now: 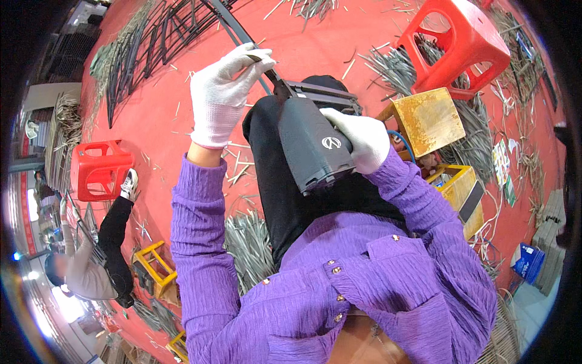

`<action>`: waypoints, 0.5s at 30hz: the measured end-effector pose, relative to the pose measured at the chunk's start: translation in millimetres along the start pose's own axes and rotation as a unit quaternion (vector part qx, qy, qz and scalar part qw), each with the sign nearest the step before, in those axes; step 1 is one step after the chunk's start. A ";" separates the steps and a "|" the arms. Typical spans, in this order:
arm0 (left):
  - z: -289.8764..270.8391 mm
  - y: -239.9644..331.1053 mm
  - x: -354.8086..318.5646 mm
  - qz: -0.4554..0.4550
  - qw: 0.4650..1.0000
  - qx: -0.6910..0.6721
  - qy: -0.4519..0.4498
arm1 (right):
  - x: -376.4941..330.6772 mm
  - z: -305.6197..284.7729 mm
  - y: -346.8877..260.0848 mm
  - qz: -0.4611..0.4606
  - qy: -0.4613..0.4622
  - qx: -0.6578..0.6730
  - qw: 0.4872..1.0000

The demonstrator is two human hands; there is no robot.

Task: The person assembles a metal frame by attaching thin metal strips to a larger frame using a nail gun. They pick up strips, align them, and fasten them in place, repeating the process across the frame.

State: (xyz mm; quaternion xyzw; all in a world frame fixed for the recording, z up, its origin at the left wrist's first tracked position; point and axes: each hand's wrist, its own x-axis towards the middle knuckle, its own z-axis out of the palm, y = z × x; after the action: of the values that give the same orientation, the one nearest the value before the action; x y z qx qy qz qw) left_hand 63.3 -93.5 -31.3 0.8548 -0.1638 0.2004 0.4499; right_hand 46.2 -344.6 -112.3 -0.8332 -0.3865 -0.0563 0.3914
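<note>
Right hand, in a white knit glove, is wrapped closed around the body of a dark grey pneumatic nail gun. The tool rests over the person's lap, on black trousers, nose end pointing away from the body. Its housing is matte grey and blocky, with a pale oval emblem on the near side and a black ribbed magazine section across the far end. A blue hose emerges just behind the right hand; its connection to the tool is covered by the glove.

Left hand, also gloved in white, is raised beside the tool's far end, fingers pinched shut on a thin dark strip. The strip runs down toward the tool's nose; whether it touches the nose cannot be determined. Both sleeves are purple.

Containers: a yellow open box sits to the right near the right elbow; its contents are largely hidden by the sleeve and cannot be identified. A worn yellow wooden stool stands just beyond it. A blue carton lies at the far right, contents not visible.

A red plastic stool stands at upper right, another at left. Strips and offcuts litter the red floor. A second person sits at lower left, partly blurred.
</note>
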 end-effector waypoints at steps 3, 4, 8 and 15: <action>-1.8 0.3 0.7 -0.024 0.999 0.016 0.014 | -2.6 -8.5 -4.7 0.003 -0.013 -0.001 1.000; -2.8 -0.7 2.3 -0.038 0.999 0.024 0.013 | -2.4 -15.6 -6.7 -0.017 0.006 0.003 1.000; -1.5 -11.8 15.0 -0.075 0.995 -0.019 0.058 | 10.7 -53.6 -27.2 0.044 0.035 0.216 0.975; 11.1 -23.2 25.3 -0.108 0.985 -0.011 0.132 | 99.7 -129.1 -58.3 0.282 -0.116 0.242 0.921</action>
State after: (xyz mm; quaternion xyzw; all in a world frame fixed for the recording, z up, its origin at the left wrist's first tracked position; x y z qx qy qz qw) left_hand 98.1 -92.6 -41.0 0.8284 -0.0116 0.2603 0.4959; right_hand 102.3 -351.6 51.5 -0.7886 -0.1798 0.2483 0.5330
